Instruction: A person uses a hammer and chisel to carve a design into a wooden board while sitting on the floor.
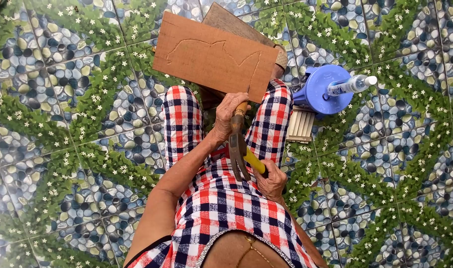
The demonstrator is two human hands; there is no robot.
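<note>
Pebble-patterned floor tiles (62, 149); blue stool (318, 89) beside carved board (214, 55).

Red, white and navy checked clothing (221, 203), a brown board (214, 55), a blue stool (318, 92), green-and-blue pebble-patterned floor tiles (62, 124).

Just beyond the left hand (228, 115) the wooden board (215, 56) blocks the way forward. To its right, past the knee, a blue stool (316, 92) with a bottle (352, 85) and a small slatted piece (301, 125) stand. To its left the tiled floor (72, 124) is open.
</note>
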